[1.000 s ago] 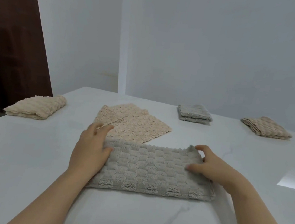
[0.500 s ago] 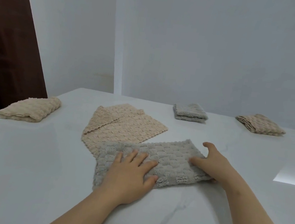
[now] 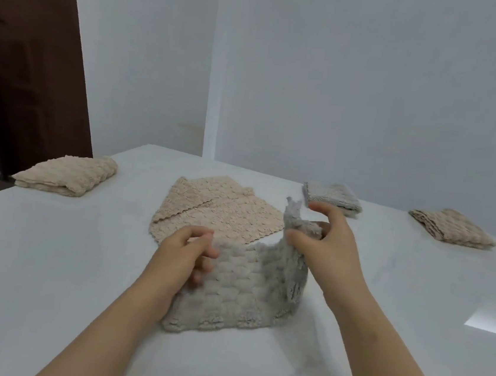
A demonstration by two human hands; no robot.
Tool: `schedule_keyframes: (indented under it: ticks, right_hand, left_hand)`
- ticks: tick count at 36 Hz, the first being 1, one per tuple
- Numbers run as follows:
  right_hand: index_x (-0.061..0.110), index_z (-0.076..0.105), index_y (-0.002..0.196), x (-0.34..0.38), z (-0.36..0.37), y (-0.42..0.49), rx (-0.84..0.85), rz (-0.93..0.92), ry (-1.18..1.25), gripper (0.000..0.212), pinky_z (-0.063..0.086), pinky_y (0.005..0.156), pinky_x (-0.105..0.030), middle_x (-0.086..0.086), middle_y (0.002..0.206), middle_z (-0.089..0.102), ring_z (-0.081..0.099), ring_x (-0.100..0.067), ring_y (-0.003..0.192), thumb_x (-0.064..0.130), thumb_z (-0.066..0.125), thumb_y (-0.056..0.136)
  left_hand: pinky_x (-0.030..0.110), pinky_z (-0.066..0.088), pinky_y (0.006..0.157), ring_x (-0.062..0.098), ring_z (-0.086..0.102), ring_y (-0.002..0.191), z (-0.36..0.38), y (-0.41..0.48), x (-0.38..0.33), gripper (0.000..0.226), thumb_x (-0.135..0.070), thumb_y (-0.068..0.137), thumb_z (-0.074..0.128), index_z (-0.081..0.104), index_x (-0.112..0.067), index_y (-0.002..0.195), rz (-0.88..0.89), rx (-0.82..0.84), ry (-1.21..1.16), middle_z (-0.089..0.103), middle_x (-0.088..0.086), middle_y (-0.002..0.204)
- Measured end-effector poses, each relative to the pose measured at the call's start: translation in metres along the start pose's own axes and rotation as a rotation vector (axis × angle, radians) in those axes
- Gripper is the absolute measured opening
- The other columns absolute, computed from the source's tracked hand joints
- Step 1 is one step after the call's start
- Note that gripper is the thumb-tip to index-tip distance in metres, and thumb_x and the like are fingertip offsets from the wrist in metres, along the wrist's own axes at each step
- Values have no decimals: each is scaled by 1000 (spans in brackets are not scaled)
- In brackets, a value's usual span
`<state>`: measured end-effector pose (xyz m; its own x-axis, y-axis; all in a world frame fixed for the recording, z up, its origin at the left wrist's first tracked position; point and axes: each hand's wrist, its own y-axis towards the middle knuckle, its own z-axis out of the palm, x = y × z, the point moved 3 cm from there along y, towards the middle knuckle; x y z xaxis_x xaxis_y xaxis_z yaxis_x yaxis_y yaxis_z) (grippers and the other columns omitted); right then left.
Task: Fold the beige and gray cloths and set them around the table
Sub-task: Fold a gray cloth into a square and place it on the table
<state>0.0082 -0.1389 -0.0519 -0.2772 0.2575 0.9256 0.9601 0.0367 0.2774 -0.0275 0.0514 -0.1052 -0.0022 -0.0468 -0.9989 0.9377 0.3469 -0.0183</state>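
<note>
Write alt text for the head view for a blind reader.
A person's right hand pinches up one end of a gray cloth on a white table; the left hand touches the other end. Behind lie a spread beige cloth and three folded cloths.

Two bare forearms, reaching forward from the lower frame: left hand (image 3: 185, 255), knuckles up, fingers curled gripping the gray cloth (image 3: 237, 295) at its left edge; right hand (image 3: 323, 246), held higher, pinching its upturned right end.

A single head-worn camera looks forward and down, close over the white table (image 3: 30, 271).
</note>
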Motion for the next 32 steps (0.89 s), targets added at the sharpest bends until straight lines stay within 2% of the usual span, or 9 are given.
schedule_keyframes:
  ticks: [3, 8, 11, 15, 19, 23, 26, 28, 32]
  right_hand:
    - [39, 45, 103, 12, 24, -11, 80, -85, -67, 36, 38, 56, -18, 12, 80, 52, 49, 6, 51, 18, 64, 81]
    - [39, 43, 98, 11, 56, -30, 222, -224, -224, 33, 40, 63, -7, 16, 84, 59, 55, 5, 71, 21, 64, 80]
    - [40, 41, 92, 8, 68, -38, 341, -257, -320, 31, 39, 66, -7, 21, 80, 54, 52, 7, 69, 23, 64, 80]
    - [43, 49, 76, 13, 73, -44, 502, -281, -317, 21, 40, 66, -9, 26, 76, 57, 51, 2, 67, 33, 68, 79]
    - [38, 56, 78, 11, 60, -34, 332, -317, -333, 9, 39, 65, -11, 31, 69, 58, 51, 1, 72, 42, 55, 85]
    - [27, 64, 100, -15, 58, -25, 289, -372, -666, 34, 38, 89, -28, 16, 97, 65, 46, -13, 100, 43, 40, 82]
    - [29, 64, 98, -33, 64, -28, 347, -356, -708, 41, 37, 90, -31, 14, 98, 66, 46, -16, 102, 48, 35, 76]
    - [29, 64, 95, -41, 65, -29, 319, -372, -676, 48, 38, 88, -29, 15, 97, 66, 48, -15, 100, 55, 30, 72]
    - [29, 65, 101, -47, 63, -32, 176, -395, -576, 54, 31, 87, -25, 17, 110, 63, 49, -15, 106, 57, 32, 70]
  left_hand:
    - [19, 46, 39, 15, 58, 55, 0, 2, 0, 20, -28, 96, 44, 47, -16, 113, -157, 54, -223, 64, 12, 81]
    - [27, 55, 53, 23, 67, 68, -3, 3, 0, 26, -42, 96, 38, 33, -38, 122, -138, 116, -234, 66, 18, 101]
    - [33, 57, 61, 25, 68, 75, -4, 3, 0, 23, -34, 96, 42, 41, -41, 118, -100, 115, -220, 66, 12, 101]
    - [25, 40, 51, 12, 49, 52, -12, 8, 5, 24, -9, 87, 57, 65, -31, 94, 20, 30, 38, 58, 0, 67]
    - [23, 42, 57, 11, 53, 58, -19, 11, 5, 29, 0, 82, 57, 69, -27, 80, 94, -6, 192, 59, -9, 64]
    - [26, 40, 59, 11, 51, 58, -22, 12, 5, 34, -6, 81, 57, 62, -39, 75, 185, -19, 506, 60, -7, 68]
    - [23, 41, 67, 9, 53, 74, -21, 8, 6, 34, -7, 80, 54, 57, -41, 77, 182, 31, 695, 60, -8, 84]
    - [24, 40, 82, 12, 52, 95, -23, 8, 9, 31, -8, 80, 55, 55, -40, 82, 175, 45, 745, 55, -5, 105]
    - [27, 28, 103, 18, 36, 126, -27, 6, 15, 24, -15, 81, 60, 57, -34, 94, 189, -86, 743, 34, -1, 135]
